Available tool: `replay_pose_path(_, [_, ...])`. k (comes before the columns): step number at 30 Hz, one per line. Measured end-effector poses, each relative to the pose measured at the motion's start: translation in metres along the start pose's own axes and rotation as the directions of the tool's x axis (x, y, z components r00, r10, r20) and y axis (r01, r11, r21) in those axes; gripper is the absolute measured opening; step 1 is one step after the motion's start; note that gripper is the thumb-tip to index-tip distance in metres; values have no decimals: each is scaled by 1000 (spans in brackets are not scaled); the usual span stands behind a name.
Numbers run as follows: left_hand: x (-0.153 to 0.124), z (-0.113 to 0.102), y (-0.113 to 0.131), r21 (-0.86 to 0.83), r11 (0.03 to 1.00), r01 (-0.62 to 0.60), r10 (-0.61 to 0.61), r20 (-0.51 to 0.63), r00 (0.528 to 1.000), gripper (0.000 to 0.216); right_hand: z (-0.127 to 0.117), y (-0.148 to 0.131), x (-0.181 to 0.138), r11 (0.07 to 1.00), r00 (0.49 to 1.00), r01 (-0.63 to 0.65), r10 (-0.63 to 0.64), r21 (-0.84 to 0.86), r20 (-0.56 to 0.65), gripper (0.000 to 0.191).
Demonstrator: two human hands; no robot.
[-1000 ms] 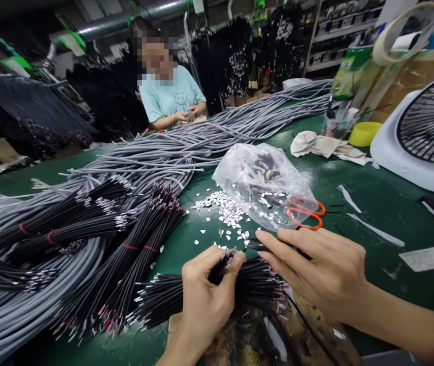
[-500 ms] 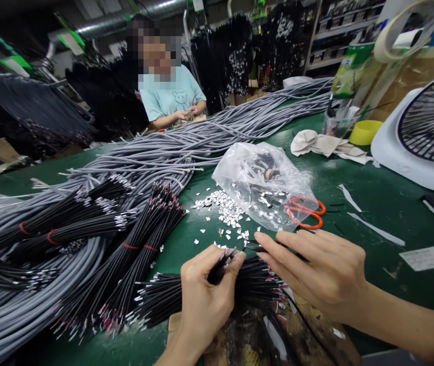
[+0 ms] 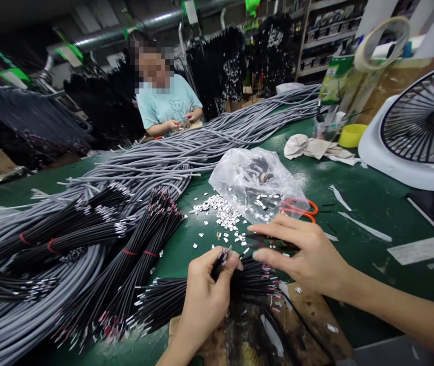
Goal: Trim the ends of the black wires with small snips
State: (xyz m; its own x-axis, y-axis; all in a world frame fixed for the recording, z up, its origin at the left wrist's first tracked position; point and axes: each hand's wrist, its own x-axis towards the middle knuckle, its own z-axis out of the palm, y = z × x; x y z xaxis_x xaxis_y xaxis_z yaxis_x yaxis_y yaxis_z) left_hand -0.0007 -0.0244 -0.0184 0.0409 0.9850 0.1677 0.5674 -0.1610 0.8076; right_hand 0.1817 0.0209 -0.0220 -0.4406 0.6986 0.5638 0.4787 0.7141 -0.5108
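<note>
My left hand (image 3: 209, 295) is closed in a pinch around a few short black wires (image 3: 221, 259); their pale ends poke up past the thumb. Just to the right, my right hand (image 3: 296, 254) grips a slim dark tool that looks like tweezers (image 3: 264, 240), its tips pointing toward the left hand. Motion blur hides how far apart those tips are. Below both hands lies a loose bundle of black wires (image 3: 163, 297) with stripped and red ends. Beyond the fingers, small silvery metal pieces (image 3: 222, 211) are scattered in a pile on the green table.
Tied black wire bundles (image 3: 133, 249) and long grey cables (image 3: 151, 157) cover the left side. A clear plastic bag (image 3: 247, 178) partly covers orange-handled scissors (image 3: 310, 209). A fan (image 3: 384, 162) stands at right. Across the table, a person in a light-blue shirt (image 3: 169, 104) works with both hands.
My right hand has its thumb and fingers wider apart around the dark tool. My left hand keeps its pinch on the wires. The camera view has shifted slightly.
</note>
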Motion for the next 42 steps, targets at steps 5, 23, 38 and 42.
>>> replay_pose_path(5, [0,0,-2,-95,994,47,-39,85,996,36,9,3,0,960,991,130,-133,246,-4,26])
replay_pose_path(23, [0,3,-2,-199,979,52,-16,179,984,24,16,-6,3,914,1000,-14,16,404,-2,16])
replay_pose_path(38, [2,-1,1,-381,903,196,-109,239,965,31,18,2,5,777,999,18,14,630,-45,27])
replay_pose_path(42, [2,0,0,-353,920,172,-95,223,970,31,18,3,5,802,999,29,-4,596,-44,27])
